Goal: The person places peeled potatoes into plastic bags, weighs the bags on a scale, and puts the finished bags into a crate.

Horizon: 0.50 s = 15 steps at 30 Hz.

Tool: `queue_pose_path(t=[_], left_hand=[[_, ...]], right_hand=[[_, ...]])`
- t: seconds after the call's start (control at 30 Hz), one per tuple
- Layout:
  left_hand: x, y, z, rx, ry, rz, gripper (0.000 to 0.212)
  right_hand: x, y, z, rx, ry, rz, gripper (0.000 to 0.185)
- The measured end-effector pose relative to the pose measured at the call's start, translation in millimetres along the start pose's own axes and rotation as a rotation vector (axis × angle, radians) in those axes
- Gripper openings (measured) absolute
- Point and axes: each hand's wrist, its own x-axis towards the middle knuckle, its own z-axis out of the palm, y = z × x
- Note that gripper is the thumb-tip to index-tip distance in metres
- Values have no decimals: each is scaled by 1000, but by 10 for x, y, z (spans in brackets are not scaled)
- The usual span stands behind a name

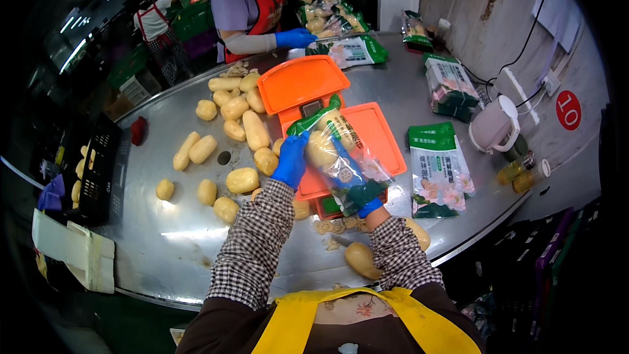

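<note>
Both my hands wear blue gloves. My left hand grips the green edge of a clear printed plastic bag that has peeled lotus root pieces in it. My right hand shows blurred through the film and appears to be inside the bag or behind it; its fingers are partly hidden, touching the lotus root. The bag is above an orange weighing scale with two orange trays. Loose peeled lotus root pieces lie to the left on the steel table; another piece is near my right wrist.
Flat printed bags lie at the right, near a bundled stack, a pink kettle and glass jars. A black crate stands left. Across the table, a co-worker's blue-gloved hand is by filled bags.
</note>
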Motion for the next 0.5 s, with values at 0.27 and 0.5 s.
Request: queue_pose_path(t=[0.27, 0.5], left_hand=[[23, -14, 82, 413, 155, 283, 18], [111, -39, 268, 294, 292, 368, 15]], right_hand=[[-129, -42, -126, -39, 28, 55, 65], [-216, -96, -313, -6, 45, 93, 65]])
